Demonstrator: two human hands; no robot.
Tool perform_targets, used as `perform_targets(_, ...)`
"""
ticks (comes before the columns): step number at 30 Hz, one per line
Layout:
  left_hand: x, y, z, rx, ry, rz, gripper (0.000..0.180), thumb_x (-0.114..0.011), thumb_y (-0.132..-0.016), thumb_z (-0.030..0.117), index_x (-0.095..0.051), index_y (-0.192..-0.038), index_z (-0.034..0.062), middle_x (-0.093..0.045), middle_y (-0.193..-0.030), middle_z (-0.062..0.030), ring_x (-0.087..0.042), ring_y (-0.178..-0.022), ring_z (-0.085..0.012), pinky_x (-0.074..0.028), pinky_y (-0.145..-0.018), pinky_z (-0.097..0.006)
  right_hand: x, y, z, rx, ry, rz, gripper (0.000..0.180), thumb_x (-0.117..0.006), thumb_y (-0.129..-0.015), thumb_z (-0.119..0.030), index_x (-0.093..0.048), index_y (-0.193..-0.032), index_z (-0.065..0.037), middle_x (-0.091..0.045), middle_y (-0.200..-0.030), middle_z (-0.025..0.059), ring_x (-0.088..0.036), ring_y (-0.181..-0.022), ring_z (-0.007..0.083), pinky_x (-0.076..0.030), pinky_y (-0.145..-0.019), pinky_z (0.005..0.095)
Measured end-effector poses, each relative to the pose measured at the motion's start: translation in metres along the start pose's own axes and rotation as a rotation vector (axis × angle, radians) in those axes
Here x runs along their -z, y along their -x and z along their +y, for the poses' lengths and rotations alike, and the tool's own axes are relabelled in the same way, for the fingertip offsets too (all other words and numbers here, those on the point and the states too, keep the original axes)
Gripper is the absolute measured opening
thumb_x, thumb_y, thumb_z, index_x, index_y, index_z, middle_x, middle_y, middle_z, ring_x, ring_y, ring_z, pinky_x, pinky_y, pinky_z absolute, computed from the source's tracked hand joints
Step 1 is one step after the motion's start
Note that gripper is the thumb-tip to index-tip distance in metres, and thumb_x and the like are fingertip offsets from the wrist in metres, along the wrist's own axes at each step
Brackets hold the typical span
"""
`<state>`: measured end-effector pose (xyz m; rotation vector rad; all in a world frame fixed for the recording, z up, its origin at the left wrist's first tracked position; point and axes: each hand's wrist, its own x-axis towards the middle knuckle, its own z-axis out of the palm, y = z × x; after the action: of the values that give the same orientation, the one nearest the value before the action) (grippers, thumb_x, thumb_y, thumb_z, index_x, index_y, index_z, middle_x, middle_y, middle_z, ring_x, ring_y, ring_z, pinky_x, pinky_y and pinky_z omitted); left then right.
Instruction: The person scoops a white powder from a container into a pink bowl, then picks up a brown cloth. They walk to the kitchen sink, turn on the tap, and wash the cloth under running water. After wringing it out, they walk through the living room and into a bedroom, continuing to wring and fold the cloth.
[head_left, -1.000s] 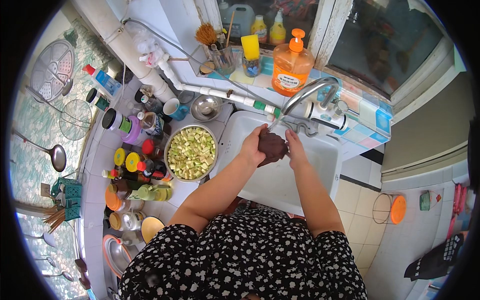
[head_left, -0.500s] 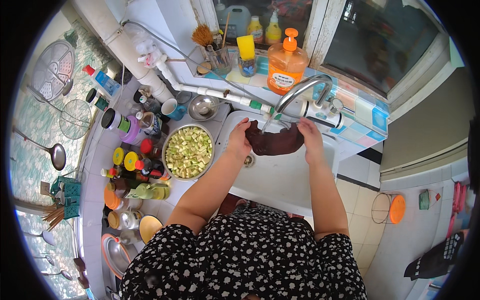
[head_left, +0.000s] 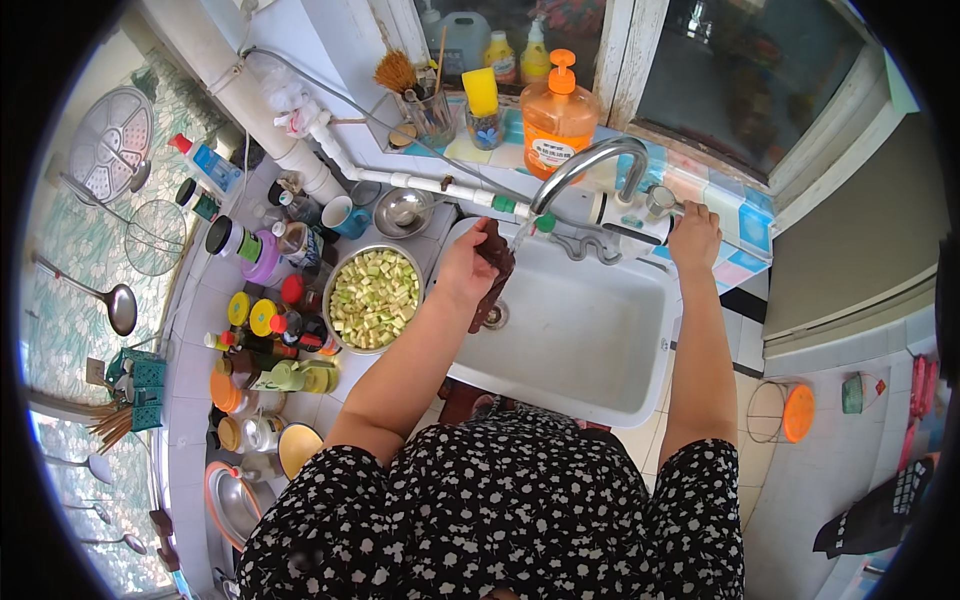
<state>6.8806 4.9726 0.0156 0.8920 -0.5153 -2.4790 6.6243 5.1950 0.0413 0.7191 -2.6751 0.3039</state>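
Note:
From my left hand (head_left: 467, 266) hangs a bunched dark red-brown cloth (head_left: 494, 275), gripped between fingers and thumb over the left side of the white sink (head_left: 570, 350). The cloth partly covers the view of the drain (head_left: 495, 314). My right hand (head_left: 695, 238) has its fingers closed at the lever of the faucet handle (head_left: 661, 201), right of the sink's back edge. The curved chrome spout (head_left: 590, 160) reaches over the basin close to the cloth, and a thin water stream seems to show below it.
Left of the sink stands a metal bowl of cubed pale-green vegetable (head_left: 375, 300), with a small steel bowl (head_left: 402, 212) behind it. Several bottles and jars crowd the left counter. An orange pump bottle (head_left: 557, 125) and a yellow sponge (head_left: 480, 92) stand on the back ledge.
My right hand has let go of the cloth and moved right to the faucet handle. The cloth, spread between both hands before, now hangs bunched from my left hand.

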Motion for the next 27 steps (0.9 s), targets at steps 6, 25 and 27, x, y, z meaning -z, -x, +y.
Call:
perform_targets(6, -0.021, 0.031, 0.014, -0.067, -0.010, -0.051, 0.035, -0.042, -0.089, 0.007, -0.050, -0.122, 0.0148, -0.057, -0.108, -0.0001, -0.055, -0.095, -0.0178, -0.042, -0.086, -0.039, 0.020, 0.008, -0.020, 0.017, 0.106, -0.123, 0.015, -0.061, -0.081, -0.017, -0.064, -0.086, -0.003, -0.066, -0.090, 0.0119, -0.061, -0.093, 0.0289, -0.050, -0.079, 0.0388)
perform_targets(25, -0.061, 0.060, -0.003, -0.009, -0.118, -0.375, 0.036, -0.045, -0.084, 0.009, -0.051, -0.119, 0.0075, -0.056, -0.112, -0.0074, -0.054, -0.102, -0.0240, -0.040, -0.092, -0.040, -0.084, 0.163, -0.120, -0.835, -2.304, -1.128, 0.058, -0.040, -0.089, -0.061, -0.044, -0.129, -0.019, -0.051, -0.127, 0.0037, -0.047, -0.117, 0.0245, -0.037, -0.097, 0.0498)
perform_targets(27, -0.042, 0.049, 0.004, -0.133, -0.247, -0.298, 0.036, -0.044, -0.082, 0.004, -0.052, -0.117, 0.0064, -0.054, -0.108, -0.0042, -0.052, -0.098, -0.0190, -0.040, -0.090, -0.035, -0.075, 0.158, -0.116, -1.138, -2.306, -1.156, 0.051, -0.047, -0.090, -0.055, -0.048, -0.124, -0.017, -0.057, -0.117, 0.0037, -0.052, -0.110, 0.0212, -0.044, -0.092, 0.0424)
